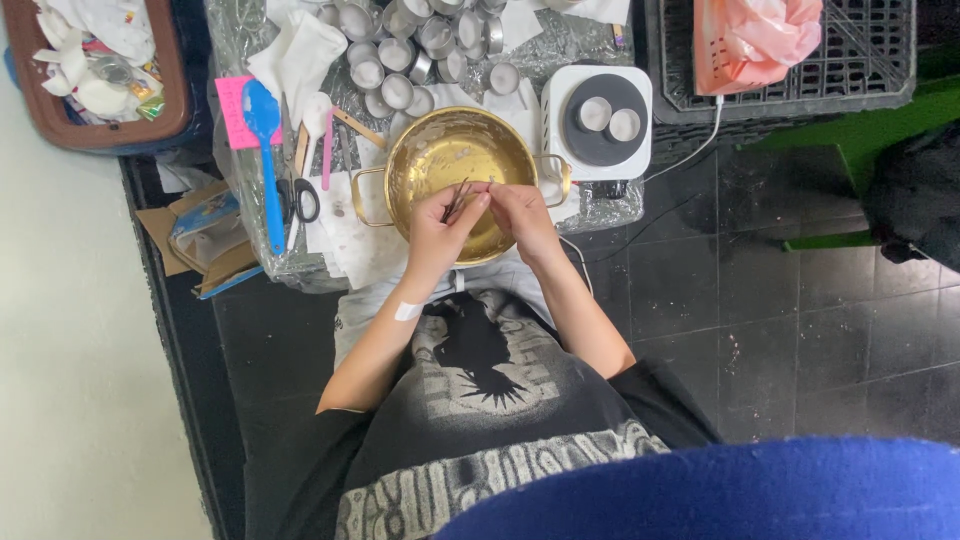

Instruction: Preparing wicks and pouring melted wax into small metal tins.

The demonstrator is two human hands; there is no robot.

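Observation:
A shiny gold metal pot (430, 150) with two side handles stands on the foil-covered table (600, 205) in front of me. Both my hands hover over its near half. My left hand (440, 225) pinches a small bundle of thin dark sticks (460, 196) that points up over the pot. My right hand (520, 212) meets it at the fingertips and touches the same bundle. A white plaster sits on my left forearm.
A white single hot plate (597, 122) with two small tins stands right of the pot. Several small metal tins (400, 55) crowd the table behind. A blue spatula (266, 150), scissors (297, 200) and wooden sticks lie left. A black crate (860, 70) with a pink bag sits right.

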